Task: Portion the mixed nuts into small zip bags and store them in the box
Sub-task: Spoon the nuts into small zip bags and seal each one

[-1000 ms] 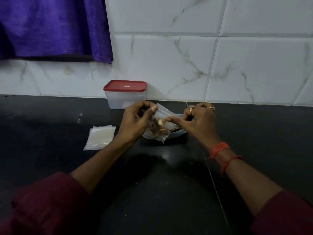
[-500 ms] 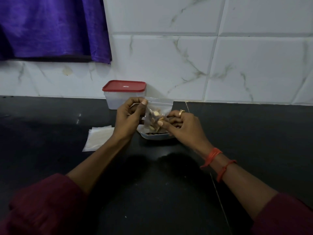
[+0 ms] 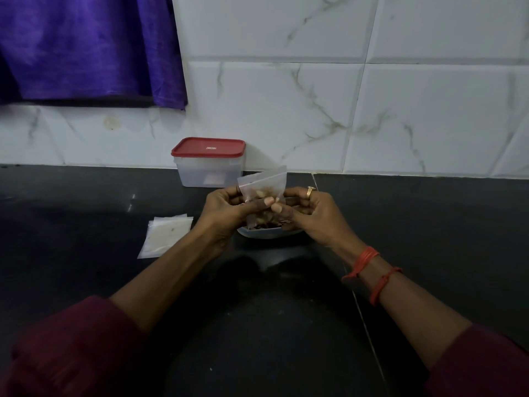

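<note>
Now | left hand point(image 3: 229, 209) pinches zip bag point(image 3: 262, 186) | right hand point(image 3: 310, 213) pinches same bag above bowl point(image 3: 267, 232)

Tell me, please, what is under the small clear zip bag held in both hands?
Under the small clear zip bag sits a shallow white dish holding brownish nuts. The left hand and right hand cover most of it, so its fill cannot be seen.

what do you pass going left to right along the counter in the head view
spare zip bags → left hand → zip bag of nuts → right hand
</note>
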`<state>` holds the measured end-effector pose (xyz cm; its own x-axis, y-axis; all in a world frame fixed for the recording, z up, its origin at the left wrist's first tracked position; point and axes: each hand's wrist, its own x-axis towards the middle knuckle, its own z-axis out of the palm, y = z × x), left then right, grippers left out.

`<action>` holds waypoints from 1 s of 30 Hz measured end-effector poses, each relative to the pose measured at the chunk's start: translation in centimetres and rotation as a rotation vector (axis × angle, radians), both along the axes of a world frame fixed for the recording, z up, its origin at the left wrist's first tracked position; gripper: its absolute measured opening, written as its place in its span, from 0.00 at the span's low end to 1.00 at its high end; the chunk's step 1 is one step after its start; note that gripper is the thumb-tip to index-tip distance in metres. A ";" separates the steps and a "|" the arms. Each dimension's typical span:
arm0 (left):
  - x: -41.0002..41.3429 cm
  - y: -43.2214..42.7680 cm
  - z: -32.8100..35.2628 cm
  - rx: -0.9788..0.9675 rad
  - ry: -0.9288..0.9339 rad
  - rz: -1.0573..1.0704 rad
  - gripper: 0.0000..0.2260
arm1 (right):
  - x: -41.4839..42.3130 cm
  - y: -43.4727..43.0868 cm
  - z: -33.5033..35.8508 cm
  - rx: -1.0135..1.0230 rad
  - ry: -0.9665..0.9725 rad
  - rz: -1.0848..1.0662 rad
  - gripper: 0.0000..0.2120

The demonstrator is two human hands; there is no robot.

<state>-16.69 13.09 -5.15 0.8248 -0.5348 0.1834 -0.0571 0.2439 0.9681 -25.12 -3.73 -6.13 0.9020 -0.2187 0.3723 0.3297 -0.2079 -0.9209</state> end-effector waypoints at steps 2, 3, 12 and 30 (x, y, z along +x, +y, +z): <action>0.0 0.2 0.1 0.003 0.021 -0.021 0.20 | 0.0 0.0 0.1 0.019 0.014 0.001 0.12; -0.1 0.2 0.1 0.013 0.024 -0.029 0.19 | 0.1 0.0 0.1 0.026 0.020 -0.002 0.11; 0.0 -0.1 -0.1 0.031 -0.047 0.005 0.13 | 0.0 -0.3 0.2 0.092 0.024 -0.014 0.15; 2.3 1.0 0.5 0.026 0.007 0.245 0.09 | 0.7 -6.2 1.6 0.206 -0.031 -0.449 0.14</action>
